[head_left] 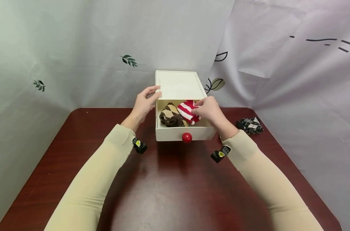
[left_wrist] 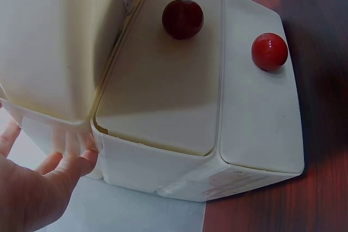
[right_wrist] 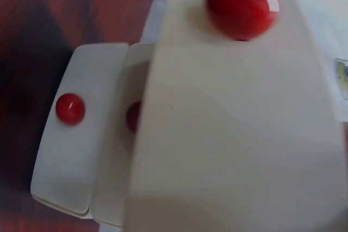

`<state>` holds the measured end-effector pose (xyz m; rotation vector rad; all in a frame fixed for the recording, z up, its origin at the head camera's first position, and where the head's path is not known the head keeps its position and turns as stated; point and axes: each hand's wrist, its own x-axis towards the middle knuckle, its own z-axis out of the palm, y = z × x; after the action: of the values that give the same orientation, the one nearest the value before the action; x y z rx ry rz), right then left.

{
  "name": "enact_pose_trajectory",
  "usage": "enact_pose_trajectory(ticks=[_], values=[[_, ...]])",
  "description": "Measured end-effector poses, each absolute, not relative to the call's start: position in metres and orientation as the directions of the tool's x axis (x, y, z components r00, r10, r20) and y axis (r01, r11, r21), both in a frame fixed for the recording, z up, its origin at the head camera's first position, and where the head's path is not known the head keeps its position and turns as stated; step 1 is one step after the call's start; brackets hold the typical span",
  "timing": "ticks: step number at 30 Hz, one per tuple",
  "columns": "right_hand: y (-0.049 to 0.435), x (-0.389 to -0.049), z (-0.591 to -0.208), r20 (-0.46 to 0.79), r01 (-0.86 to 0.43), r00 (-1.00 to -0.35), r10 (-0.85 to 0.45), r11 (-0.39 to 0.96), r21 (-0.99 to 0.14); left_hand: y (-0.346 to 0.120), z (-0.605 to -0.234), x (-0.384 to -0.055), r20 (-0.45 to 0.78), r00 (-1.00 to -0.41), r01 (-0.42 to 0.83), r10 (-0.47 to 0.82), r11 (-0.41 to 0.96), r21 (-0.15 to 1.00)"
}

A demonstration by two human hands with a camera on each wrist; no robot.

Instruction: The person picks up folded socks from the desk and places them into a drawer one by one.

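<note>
A white plastic drawer unit (head_left: 179, 85) stands against the back curtain with its top drawer (head_left: 169, 134) pulled out. Inside lie a brown-and-cream argyle sock bundle (head_left: 170, 112) and, to its right, a red-and-white striped sock bundle (head_left: 185, 109). My right hand (head_left: 211, 110) reaches over the drawer's right side and pinches the striped bundle between thumb and fingers. My left hand (head_left: 143, 102) rests its fingertips against the unit's left side, near the top edge; the left wrist view shows the left hand (left_wrist: 38, 191) with fingers extended along the side wall. My right hand is outside the right wrist view.
Below the pulled-out drawer are two shut drawers, the middle one (left_wrist: 163, 85) and the bottom one (left_wrist: 261, 112), each with a red ball knob. A black-and-white argyle sock bundle (head_left: 251, 125) lies on the dark red wooden table (head_left: 175, 192), right of the unit.
</note>
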<state>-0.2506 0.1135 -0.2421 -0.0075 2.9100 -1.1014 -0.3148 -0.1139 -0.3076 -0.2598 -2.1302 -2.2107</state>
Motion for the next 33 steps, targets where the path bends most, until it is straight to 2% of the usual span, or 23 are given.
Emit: enact_pose_trajectory(ticks=[9,18,22,33], values=[[0.113,-0.253,-0.247,0.048,-0.085,-0.996,-0.07,0.874,-0.478,-0.113,-0.307,-0.314,0.171,-0.982,0.169,0.077,-0.038,0.985],[0.109,-0.239,-0.238,0.126,-0.1,-0.99,-0.056,0.921,-0.377,-0.113,-0.307,-0.314,0.168,-0.983,0.166,0.07,-0.034,0.986],[0.114,-0.231,-0.229,0.168,-0.129,-0.983,-0.068,0.911,-0.391,-0.112,-0.306,-0.314,0.156,-0.986,0.154,0.057,-0.046,0.987],[0.143,-0.201,-0.223,0.312,-0.249,-0.948,-0.071,0.776,-0.58,-0.112,-0.306,-0.314,0.155,-0.986,0.152,0.061,-0.046,0.987]])
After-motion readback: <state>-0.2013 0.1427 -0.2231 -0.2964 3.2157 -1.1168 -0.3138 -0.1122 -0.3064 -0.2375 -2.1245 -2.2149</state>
